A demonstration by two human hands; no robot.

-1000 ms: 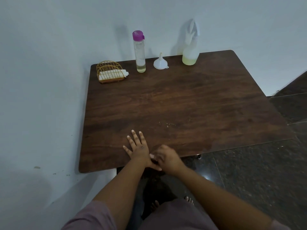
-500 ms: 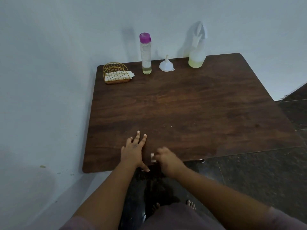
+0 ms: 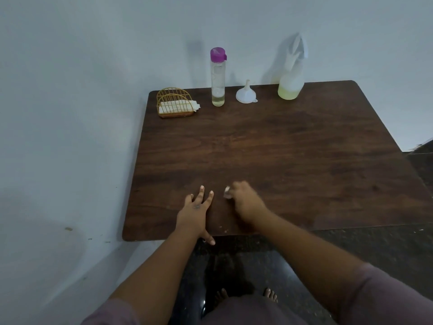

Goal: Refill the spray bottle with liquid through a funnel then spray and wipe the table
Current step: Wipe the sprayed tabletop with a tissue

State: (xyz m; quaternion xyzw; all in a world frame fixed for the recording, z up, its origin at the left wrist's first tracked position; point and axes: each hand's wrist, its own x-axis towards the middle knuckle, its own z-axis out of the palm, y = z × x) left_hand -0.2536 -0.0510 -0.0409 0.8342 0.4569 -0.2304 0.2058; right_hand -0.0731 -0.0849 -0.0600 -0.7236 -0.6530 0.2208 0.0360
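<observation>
The right hand [image 3: 246,200] is curled closed around a small white wad [image 3: 226,193] — probably tissue, though it is blurred — pressed to the near part of the dark wooden table [image 3: 293,165]. Just beside it, the left hand [image 3: 195,211] lies flat with fingers spread, holding nothing, thumb hanging over the near edge. Some pale crumbs dot the wood by that edge.

Well apart from the hands, a row stands along the far edge by the wall. From left: a gold wire holder [image 3: 174,102] with folded white napkins, a tall clear bottle [image 3: 218,77] with a purple cap and a little liquid, a white funnel [image 3: 246,93] resting mouth-down, and the spray bottle [image 3: 291,73] — translucent, with yellowish liquid low inside.

The wad looks soft and light. The spray bottle is likely light and thin-walled, best held around its body or neck.
</observation>
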